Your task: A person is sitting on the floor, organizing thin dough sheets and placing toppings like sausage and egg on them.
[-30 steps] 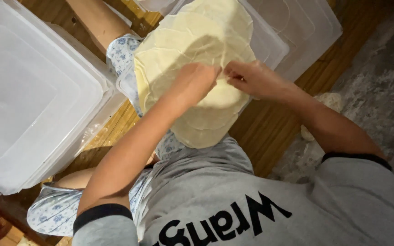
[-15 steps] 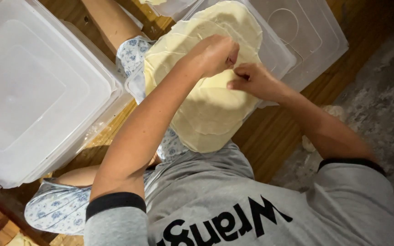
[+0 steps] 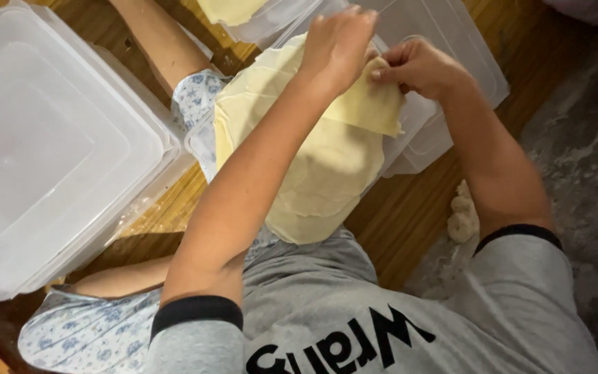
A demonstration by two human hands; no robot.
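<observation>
Dough sheet [image 3: 327, 159] top edge pinched by my left hand [image 3: 337, 43] and right hand [image 3: 420, 68] fingers, lifted over stack, plastic container [image 3: 57, 152] left of stack

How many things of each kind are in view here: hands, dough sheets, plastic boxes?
Hands: 2, left hand and right hand, both pinching the folded top dough sheet
Stack of pale dough sheets: 1, sheets too thin to count
Clear plastic boxes: 3, big lidded box, box under the stack, box at the top edge
Total: 6
</observation>
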